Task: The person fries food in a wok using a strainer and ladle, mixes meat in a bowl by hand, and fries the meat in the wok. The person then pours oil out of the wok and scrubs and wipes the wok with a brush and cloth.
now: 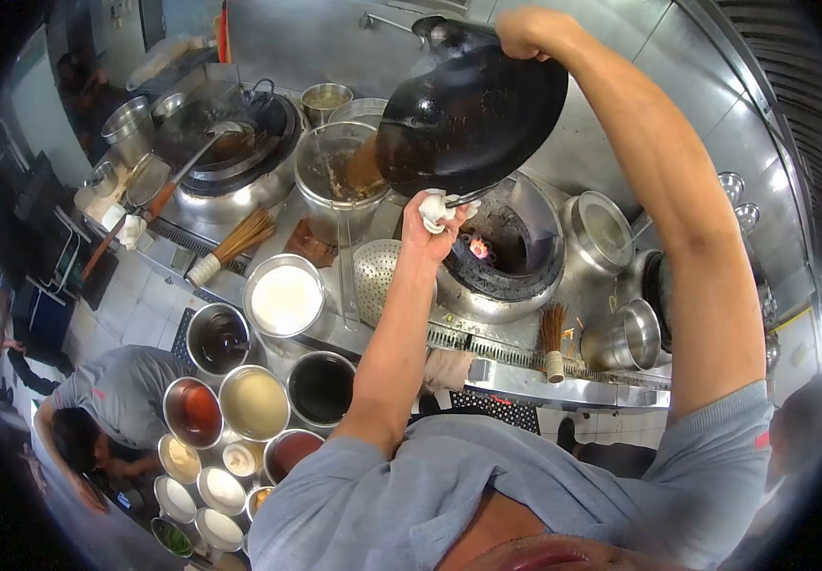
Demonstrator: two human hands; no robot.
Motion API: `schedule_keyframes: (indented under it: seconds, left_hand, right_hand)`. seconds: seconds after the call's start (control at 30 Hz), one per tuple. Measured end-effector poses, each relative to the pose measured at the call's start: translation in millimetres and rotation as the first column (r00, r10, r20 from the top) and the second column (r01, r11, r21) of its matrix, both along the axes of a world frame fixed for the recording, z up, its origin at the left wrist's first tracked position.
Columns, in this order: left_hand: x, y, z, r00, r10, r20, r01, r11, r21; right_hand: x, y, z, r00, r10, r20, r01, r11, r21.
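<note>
A large black wok [473, 119] hangs tilted above the stove, its left side lowered over a metal pot [311, 157]. Brown liquid runs from the wok's edge into a strainer in that pot. My left hand [435, 224] is closed round the wok's near handle through a crumpled white cloth [437, 211]. At the wok's far upper right edge, my right hand [525, 33] is closed on its rim or handle; the exact grip is hidden. Below the wok, flame shows in the burner [501, 247].
A second wok [225, 133] with a ladle sits at left. A perforated ladle [377, 276], bamboo brushes [239, 236] and a bowl of white liquid [284, 295] lie on the counter. Sauce containers [254, 404] stand lower left, near a bending person [125, 395].
</note>
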State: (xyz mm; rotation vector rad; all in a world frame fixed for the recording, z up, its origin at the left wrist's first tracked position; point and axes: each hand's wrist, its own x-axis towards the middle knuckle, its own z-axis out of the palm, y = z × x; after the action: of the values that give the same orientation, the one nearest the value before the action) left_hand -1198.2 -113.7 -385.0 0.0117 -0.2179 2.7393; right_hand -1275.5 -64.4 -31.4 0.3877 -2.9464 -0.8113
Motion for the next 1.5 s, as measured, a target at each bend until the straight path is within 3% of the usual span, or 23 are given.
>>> schedule_keyframes:
  seconds: [0.1,0.17,0.23,0.37,0.43,0.47,0.57,0.63,0.7,0.77,0.83,0.87,0.93,1.0,1.03,1.07,1.1,1.13,1.17,1.2,1.23,1.3,1.5]
  left_hand:
    - [-2.0,5.0,-5.8,0.999,-0.002,-0.047,0.006,0.996,0.089]
    - [-7.5,12.6,-17.8,0.982,-0.036,-0.186,0.083,0.965,0.250]
    - [-9.5,19.2,-27.8,0.982,-0.054,-0.180,0.100,0.961,0.256]
    - [-12.7,39.2,-42.6,0.978,-0.005,-0.208,0.056,0.969,0.240]
    - [-10.1,59.3,-54.0,0.988,-0.029,-0.149,0.042,0.996,0.082]
    - [-2.4,69.4,-57.0,0.988,0.151,0.024,-0.146,0.978,-0.150]
    - [26.6,67.4,-75.1,0.983,0.158,0.089,-0.105,0.895,-0.434]
    - [54.6,75.7,-63.0,0.966,0.258,0.025,-0.201,0.808,-0.554]
    - [70.9,76.7,-78.8,0.969,0.242,0.043,-0.148,0.713,-0.685]
    - [89.4,93.1,-78.5,0.976,0.218,0.024,-0.122,0.631,-0.766]
    - [96.1,107.4,-87.3,0.979,0.201,0.009,-0.102,0.534,-0.840]
    - [100.2,119.8,-79.3,0.978,0.209,-0.003,-0.104,0.471,-0.876]
    - [89.8,124.2,-95.8,0.982,0.180,0.048,-0.051,0.510,-0.858]
    - [86.6,147.7,-79.0,0.951,0.257,0.171,0.046,0.431,-0.901]
    - [80.0,154.4,-75.4,0.961,0.242,0.133,0.028,0.393,-0.919]
    - [70.7,156.2,-75.1,0.969,0.201,0.143,0.046,0.424,-0.905]
    - [64.0,157.4,-76.9,0.973,0.172,0.154,0.060,0.456,-0.888]
    - [62.1,159.6,-78.8,0.976,0.156,0.152,0.066,0.453,-0.889]
    - [61.6,162.1,-81.9,0.982,0.146,0.117,0.045,0.420,-0.906]
    - [60.5,163.5,-83.0,0.988,0.136,0.078,0.020,0.386,-0.922]
    - [54.4,158.9,-92.3,0.990,0.123,0.067,0.014,0.386,-0.922]
    - [41.9,152.0,-114.9,0.995,0.077,0.070,0.037,0.371,-0.928]
    - [52.3,171.4,-98.8,0.994,0.104,0.016,-0.020,0.334,-0.942]
  right_hand:
    - [-1.3,-2.3,-7.4,0.994,0.106,-0.033,-0.103,0.991,0.079]
    - [7.6,-2.3,-14.6,0.984,0.165,-0.074,-0.154,0.979,0.132]
    - [10.5,4.0,-18.9,0.955,0.226,-0.192,-0.218,0.974,0.064]
    - [19.1,33.3,-13.6,0.953,0.250,-0.173,-0.243,0.968,0.062]
    - [37.3,74.2,-10.7,0.981,0.124,-0.151,-0.134,0.989,-0.057]
    - [20.4,100.1,-14.3,0.980,0.164,-0.109,-0.168,0.985,-0.027]
    - [9.8,197.1,-45.0,1.000,-0.006,-0.019,0.001,0.975,-0.224]
    - [25.8,279.9,-80.3,0.998,-0.025,-0.065,-0.006,0.896,-0.445]
    - [55.1,353.5,-123.0,0.955,-0.242,0.170,0.290,0.662,-0.691]
    - [63.2,439.3,-186.0,0.931,-0.245,0.272,0.350,0.378,-0.857]
    - [75.3,511.5,-225.4,0.881,-0.340,0.328,0.415,0.224,-0.882]
    - [80.6,535.7,-234.9,0.875,-0.363,0.320,0.434,0.296,-0.851]
    - [95.9,572.4,-240.7,0.839,-0.467,0.278,0.481,0.400,-0.780]
    - [74.4,612.2,-285.7,0.854,-0.486,0.187,0.489,0.627,-0.606]
    - [84.6,611.5,-280.5,0.832,-0.518,0.200,0.506,0.560,-0.656]
    - [78.3,616.2,-286.8,0.775,-0.559,0.294,0.583,0.454,-0.673]
    - [66.8,623.8,-291.3,0.811,-0.396,0.431,0.579,0.643,-0.501]
    - [55.1,633.0,-310.0,0.747,-0.308,0.590,0.663,0.276,-0.695]
    - [43.7,642.0,-328.6,0.688,-0.199,0.698,0.681,-0.156,-0.716]
    - [53.2,639.0,-339.7,0.790,-0.034,0.612,0.301,-0.848,-0.436]
    - [46.5,645.3,-366.0,0.888,0.233,0.397,0.272,-0.961,-0.044]
    - [49.4,625.5,-362.6,0.921,0.232,0.312,0.182,-0.966,0.181]
    - [65.6,572.0,-319.6,0.927,0.178,0.331,0.172,-0.984,0.049]
